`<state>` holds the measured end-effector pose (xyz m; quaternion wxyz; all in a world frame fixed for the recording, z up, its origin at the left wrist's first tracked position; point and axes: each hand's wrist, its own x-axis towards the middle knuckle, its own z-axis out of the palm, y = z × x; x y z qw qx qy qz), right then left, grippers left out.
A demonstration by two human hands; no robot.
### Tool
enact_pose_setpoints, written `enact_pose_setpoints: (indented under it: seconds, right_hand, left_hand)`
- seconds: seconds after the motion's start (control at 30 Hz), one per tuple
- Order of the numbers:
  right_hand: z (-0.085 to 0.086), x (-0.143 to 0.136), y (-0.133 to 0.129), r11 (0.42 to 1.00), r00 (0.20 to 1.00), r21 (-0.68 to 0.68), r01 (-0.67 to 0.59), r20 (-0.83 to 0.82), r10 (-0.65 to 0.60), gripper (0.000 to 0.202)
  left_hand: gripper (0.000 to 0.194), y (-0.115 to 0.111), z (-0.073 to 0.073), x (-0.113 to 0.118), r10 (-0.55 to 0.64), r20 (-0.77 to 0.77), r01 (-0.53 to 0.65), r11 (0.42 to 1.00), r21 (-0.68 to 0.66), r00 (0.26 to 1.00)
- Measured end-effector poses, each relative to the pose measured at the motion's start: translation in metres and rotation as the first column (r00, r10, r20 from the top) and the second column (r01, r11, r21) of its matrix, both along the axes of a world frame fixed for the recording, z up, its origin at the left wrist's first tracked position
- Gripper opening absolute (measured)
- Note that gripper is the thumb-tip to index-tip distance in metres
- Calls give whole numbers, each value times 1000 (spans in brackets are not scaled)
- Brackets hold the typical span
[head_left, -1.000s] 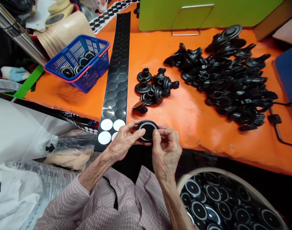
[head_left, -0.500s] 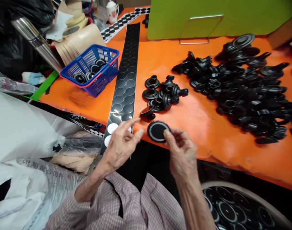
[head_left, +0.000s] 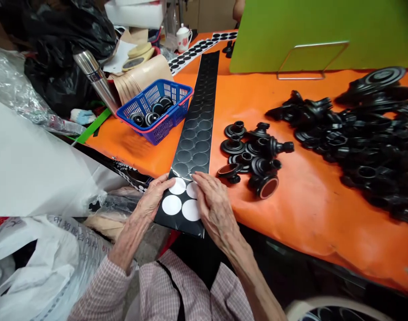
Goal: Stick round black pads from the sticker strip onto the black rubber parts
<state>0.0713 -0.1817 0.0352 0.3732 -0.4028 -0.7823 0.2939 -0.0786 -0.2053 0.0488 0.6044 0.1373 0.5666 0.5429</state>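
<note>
Left hand: on near left edge of black sticker strip, empty
Right hand: fingertips on strip by 4 white circles
Strip: runs up orange table
Small pile of black parts: just right of strip
Blue basket: left of strip

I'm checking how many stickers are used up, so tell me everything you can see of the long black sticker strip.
The sticker strip is a long, glossy black sheet lying flat on the orange table, its near end overhanging the edge. Round black discs sit in two columns; four white circles at the near end show empty spots. The left hand and right hand both press on that end. The blue basket stands beside it.
</note>
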Motion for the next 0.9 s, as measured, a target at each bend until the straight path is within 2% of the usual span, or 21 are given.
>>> enact_pose_setpoints:
  seconds: [0.1,0.2,0.27,0.4,0.5,0.57,0.73,0.83,0.9]
  right_hand:
    - [3,-16,15,1000,984,25,11,178,-15,29]
    - [4,-22,25,997,965,71,21,260,-39,25]
    - [2,-24,28,995,963,91,33,265,-56,22]
    - [-6,-20,32,993,968,79,82,229,-98,29]
    - [-7,-16,33,996,981,86,-1,191,-16,24]
    - [-5,-16,31,993,973,116,-33,230,6,27]
    - [-5,-22,23,979,941,202,-41,338,-31,25]
    - [-8,-24,22,974,945,225,-27,324,-49,29]
    - [-10,-22,24,976,955,214,32,281,-92,31]
  left_hand:
    - [26,-2,-6,0,-20,-8,21,995,94,1000]
    - [23,-4,-13,2,-53,-21,56,981,186,998]
    - [24,-6,-16,3,-68,-22,71,980,187,997]
    - [27,-11,-18,2,-89,-28,92,985,142,996]
    - [25,-14,-19,2,-65,-31,69,987,148,997]
    - [23,-14,-19,2,-62,-34,67,985,158,997]
    - [23,-10,-17,6,-84,-43,91,977,190,995]
    - [25,-9,-19,7,-89,-51,96,978,185,995]
    - [27,-11,-20,5,-87,-74,98,982,164,994]
